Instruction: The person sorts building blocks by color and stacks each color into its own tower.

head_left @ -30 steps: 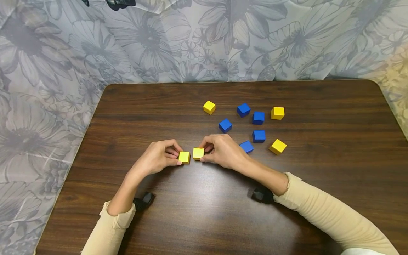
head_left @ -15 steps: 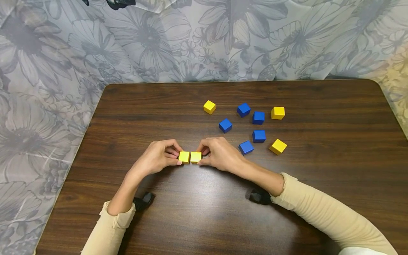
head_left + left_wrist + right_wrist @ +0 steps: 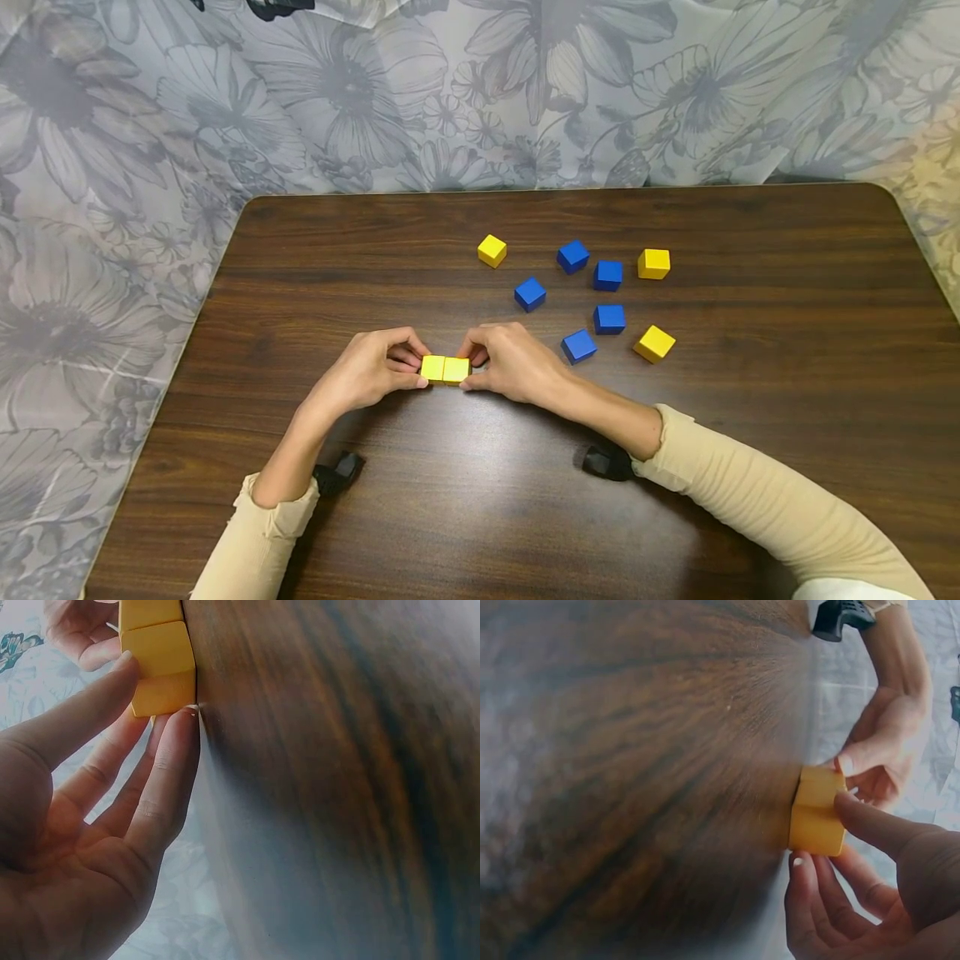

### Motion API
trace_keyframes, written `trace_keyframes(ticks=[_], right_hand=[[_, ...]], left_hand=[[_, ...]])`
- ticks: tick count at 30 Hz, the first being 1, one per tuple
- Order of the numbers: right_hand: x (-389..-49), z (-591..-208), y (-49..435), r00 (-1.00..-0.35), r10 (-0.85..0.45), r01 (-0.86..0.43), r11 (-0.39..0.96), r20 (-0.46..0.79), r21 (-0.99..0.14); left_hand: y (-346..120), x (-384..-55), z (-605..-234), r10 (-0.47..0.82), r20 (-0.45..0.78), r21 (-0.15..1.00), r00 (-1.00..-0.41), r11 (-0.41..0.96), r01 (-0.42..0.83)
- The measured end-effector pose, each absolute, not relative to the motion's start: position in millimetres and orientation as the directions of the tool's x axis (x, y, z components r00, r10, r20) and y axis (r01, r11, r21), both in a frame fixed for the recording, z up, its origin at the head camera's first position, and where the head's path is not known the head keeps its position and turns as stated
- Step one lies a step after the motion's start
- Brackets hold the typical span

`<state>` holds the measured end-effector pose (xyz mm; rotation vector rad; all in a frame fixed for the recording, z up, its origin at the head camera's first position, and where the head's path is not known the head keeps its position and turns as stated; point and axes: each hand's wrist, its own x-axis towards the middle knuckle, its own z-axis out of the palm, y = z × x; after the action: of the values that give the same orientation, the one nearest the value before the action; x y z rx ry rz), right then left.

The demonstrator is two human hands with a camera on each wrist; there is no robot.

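Two yellow cubes sit side by side on the wooden table, faces pressed together, in front of the person. My left hand (image 3: pixel 372 367) pinches the left yellow cube (image 3: pixel 432 367) between thumb and fingers from its left side. From the other side, my right hand (image 3: pixel 513 360) pinches the right yellow cube (image 3: pixel 456 370) the same way. In the left wrist view the thumb lies along the side of the left yellow cube (image 3: pixel 163 671). The right wrist view shows the right yellow cube (image 3: pixel 817 825) between the right thumb and fingertips.
Several blue cubes, one of them a blue cube (image 3: pixel 578 347) close behind the right hand, lie scattered on the table (image 3: pixel 480 500). Around them are a yellow cube (image 3: pixel 492 251) at the back, another yellow cube (image 3: pixel 654 264) and a yellow cube (image 3: pixel 655 343) at right. A floral cloth (image 3: pixel 360 92) hangs behind.
My right hand has moved left with its yellow cube, closing the gap until it meets the left one. The left hand has stayed in place, holding its cube.
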<state>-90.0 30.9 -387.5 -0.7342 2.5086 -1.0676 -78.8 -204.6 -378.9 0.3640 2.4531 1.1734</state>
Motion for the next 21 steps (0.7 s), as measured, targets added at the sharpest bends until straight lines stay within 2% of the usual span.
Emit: trace_keyframes(ticks=[14, 21], right_hand=[[-90.2, -389.8, 27.9, -0.817, -0.571, -0.333, 0.582, -0.08, -0.742], [-90.9, -389.5, 29.0, -0.797, -0.6, -0.373, 0.586, -0.075, -0.72]], left_hand=[[-206.4, -78.7, -378.8, 0.404, -0.23, 0.769, -0.886, 0.633, 0.089], [-206.7, -80.2, -380.5, 0.4, -0.234, 0.769, -0.886, 0.634, 0.083]])
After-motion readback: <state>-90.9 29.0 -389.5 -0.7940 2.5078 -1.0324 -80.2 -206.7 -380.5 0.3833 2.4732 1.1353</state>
